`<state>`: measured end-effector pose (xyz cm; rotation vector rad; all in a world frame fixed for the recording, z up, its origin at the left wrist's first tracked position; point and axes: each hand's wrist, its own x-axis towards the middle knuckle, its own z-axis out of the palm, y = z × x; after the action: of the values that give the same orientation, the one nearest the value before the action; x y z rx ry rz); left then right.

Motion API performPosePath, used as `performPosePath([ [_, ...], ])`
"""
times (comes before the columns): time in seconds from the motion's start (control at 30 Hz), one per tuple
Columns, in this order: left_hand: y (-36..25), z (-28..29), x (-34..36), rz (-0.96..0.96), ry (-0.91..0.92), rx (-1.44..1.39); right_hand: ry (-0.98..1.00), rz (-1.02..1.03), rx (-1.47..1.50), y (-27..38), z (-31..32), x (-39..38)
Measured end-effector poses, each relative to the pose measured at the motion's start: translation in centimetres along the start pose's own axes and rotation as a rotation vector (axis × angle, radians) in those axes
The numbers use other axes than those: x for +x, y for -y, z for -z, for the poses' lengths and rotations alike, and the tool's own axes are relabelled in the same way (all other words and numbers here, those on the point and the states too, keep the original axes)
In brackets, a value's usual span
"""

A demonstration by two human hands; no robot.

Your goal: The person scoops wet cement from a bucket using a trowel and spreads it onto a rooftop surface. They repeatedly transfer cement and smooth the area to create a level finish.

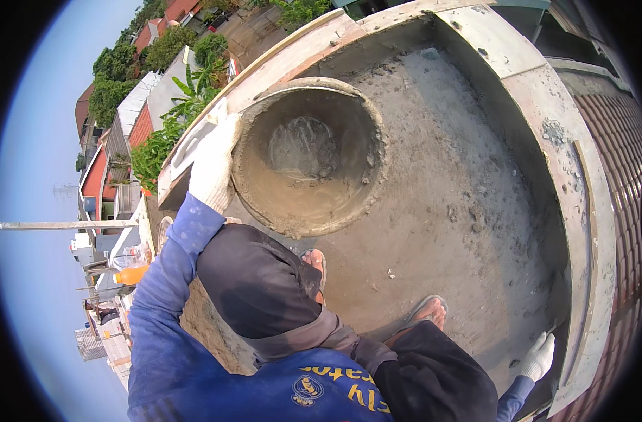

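A round, mortar-crusted bucket (261,179) stands in front of me, its mouth facing me. Wet grey mortar (303,148) lies at its bottom. My left hand (214,158), in a white knitted glove, is at the bucket's left rim and appears to grip it; its far fingers are partly hidden. Far to the lower right, my right hand (539,357), also gloved, is down by the foot of the low wall (556,281). Its fingers are curled together, with a small thin tip showing just beyond them. What it holds is too small to make out.
My sandalled feet (431,311) rest on a rough cement floor (433,190) with loose crumbs. Pale boards (546,105) top the surrounding wall. Brown roof tiles (616,141) lie beyond on the right. An orange bottle (131,275) is at the left, with houses and trees behind.
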<state>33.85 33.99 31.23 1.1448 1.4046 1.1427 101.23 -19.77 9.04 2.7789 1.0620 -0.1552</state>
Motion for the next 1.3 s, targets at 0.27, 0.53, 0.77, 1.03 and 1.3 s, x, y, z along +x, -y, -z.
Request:
performPosePath([
  [0.27,6.4,-5.2,3.1,-0.147,0.200,0.572,0.110,0.572,0.420,28.5,12.7,-2.9],
  [0.53,11.1,-15.3,0.2,-0.126,0.309,0.489,-0.111,0.992,0.328,51.9,9.4,4.3],
  [0.77,12.5,-13.9,-0.1,-0.228,0.319,0.475,-0.039,1.082,0.231,47.9,14.5,3.0],
  [1.03,13.5,-15.0,-1.1,-0.361,0.357,0.487,0.546,0.912,0.268,47.7,10.7,0.7],
  [1.3,10.5,-15.1,-0.8,-0.065,0.368,0.349,0.011,0.829,0.436,53.5,6.9,1.7],
])
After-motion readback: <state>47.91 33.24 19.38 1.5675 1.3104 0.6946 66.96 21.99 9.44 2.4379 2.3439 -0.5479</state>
